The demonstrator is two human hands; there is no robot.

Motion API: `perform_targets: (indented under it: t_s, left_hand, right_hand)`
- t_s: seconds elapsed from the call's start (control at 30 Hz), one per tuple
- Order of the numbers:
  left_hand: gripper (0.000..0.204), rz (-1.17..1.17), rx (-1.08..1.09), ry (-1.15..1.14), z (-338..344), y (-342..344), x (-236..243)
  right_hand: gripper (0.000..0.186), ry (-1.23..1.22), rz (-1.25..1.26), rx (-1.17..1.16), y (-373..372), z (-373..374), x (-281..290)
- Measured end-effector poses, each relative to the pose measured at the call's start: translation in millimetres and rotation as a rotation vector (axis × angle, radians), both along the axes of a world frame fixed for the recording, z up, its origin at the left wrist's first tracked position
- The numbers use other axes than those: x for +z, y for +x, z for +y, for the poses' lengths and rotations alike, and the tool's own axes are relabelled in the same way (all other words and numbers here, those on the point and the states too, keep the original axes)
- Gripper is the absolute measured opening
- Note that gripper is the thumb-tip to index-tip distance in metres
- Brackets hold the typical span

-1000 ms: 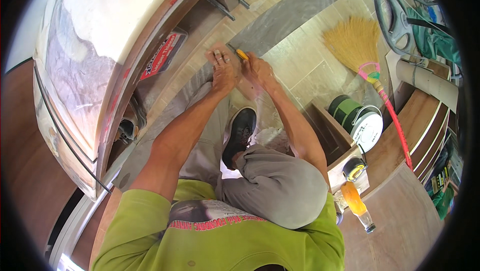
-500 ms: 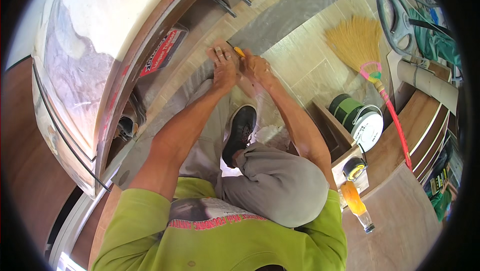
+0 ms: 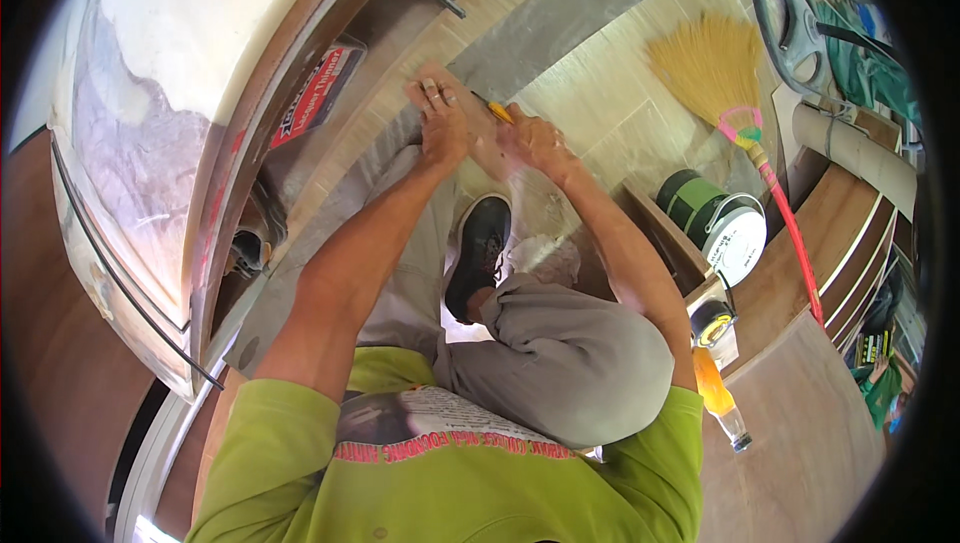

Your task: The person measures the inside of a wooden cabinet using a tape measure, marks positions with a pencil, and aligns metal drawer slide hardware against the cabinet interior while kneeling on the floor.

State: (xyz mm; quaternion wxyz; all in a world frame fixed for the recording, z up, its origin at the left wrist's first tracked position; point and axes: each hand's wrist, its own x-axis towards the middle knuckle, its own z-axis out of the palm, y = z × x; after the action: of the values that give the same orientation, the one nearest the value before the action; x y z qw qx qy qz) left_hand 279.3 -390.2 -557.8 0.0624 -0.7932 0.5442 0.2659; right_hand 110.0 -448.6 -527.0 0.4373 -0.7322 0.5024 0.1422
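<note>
head view: the thin reddish-brown board (image 3: 482, 135) lies ahead of the person, between and beneath the two hands, with its long axis running from upper left to lower right. the yellow-handled tool (image 3: 501, 114) lies at the right long edge of the board, roughly parallel to that axis; its dark tip points up and to the left. whether the tip touches the board cannot be told. the right hand (image 3: 540, 145) is nearer to the tool and grasps its handle, fingers curled around it, knuckles up. the left hand (image 3: 442, 131) rests palm down on the board's left side, fingers extended toward the far end; its thumb is hidden, so whether it also pinches the edge cannot be told. the forearms converge from the lower left and lower right, both reaching forward. the black shoe (image 3: 480, 251) is positioned below the near end of the board, between the forearms.
</note>
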Motion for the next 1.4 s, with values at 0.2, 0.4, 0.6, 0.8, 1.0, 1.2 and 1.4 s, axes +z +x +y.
perform_targets:
  t_s: [0.2,0.4,0.6,0.8,1.0,1.2,1.4]
  left_hand:
    - [0.119,0.022,0.004,-0.018,-1,-1,3]
    - [0.119,0.007,0.000,0.005,0,2,0]
    - [0.119,0.017,0.038,-0.041,0,1,-3]
    - [0.122,0.072,0.036,-0.009,-3,0,1]
    - [0.121,0.063,0.031,-0.061,2,5,-9]
    - [0.120,0.133,0.045,-0.048,-3,1,6]
    - [0.119,0.128,0.060,-0.008,-4,2,4]
  right_hand:
    - [0.046,-0.380,-0.227,0.112,-40,28,-35]
    - [0.043,-0.200,0.033,0.147,-25,29,-13]
    - [0.036,-0.232,-0.091,0.068,-47,40,-19]
    - [0.036,-0.135,0.153,0.054,-41,31,-11]
    - [0.034,-0.285,-0.124,-0.024,-3,3,5]
    - [0.037,-0.221,-0.122,-0.020,28,-23,-10]
    - [0.031,-0.210,-0.109,-0.027,42,-27,-8]
